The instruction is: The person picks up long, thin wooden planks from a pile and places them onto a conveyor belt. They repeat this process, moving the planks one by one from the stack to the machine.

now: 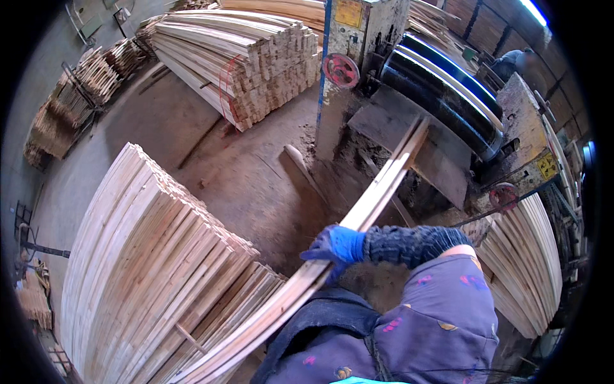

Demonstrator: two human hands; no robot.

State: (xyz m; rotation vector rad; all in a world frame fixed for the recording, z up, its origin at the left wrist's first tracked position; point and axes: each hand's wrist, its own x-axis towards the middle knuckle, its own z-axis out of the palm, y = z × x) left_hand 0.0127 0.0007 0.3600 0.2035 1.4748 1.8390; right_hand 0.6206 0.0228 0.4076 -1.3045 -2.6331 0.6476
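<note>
My right hand (pixel 337 251), in a blue glove, is wrapped round a small bundle of long pale wood strips (pixel 374 208) and holds it at an angle in front of my body. The strips run from the lower left up to the right. Their far ends rest over the metal infeed plate (pixel 441 169) of a machine, just short of its black roller (pixel 441 96). In the lower left, the near part of the bundle passes beside a large stack of similar strips (pixel 147 256). My left hand is out of sight.
Red handwheels (pixel 341 70) sit on the worn machine frame (pixel 336 121). A strapped wood stack (pixel 256 77) stands at the back, another stack (pixel 521 262) at the right. A loose board (pixel 304 169) lies on the floor. Another person (pixel 511 61) is beyond the machine.
</note>
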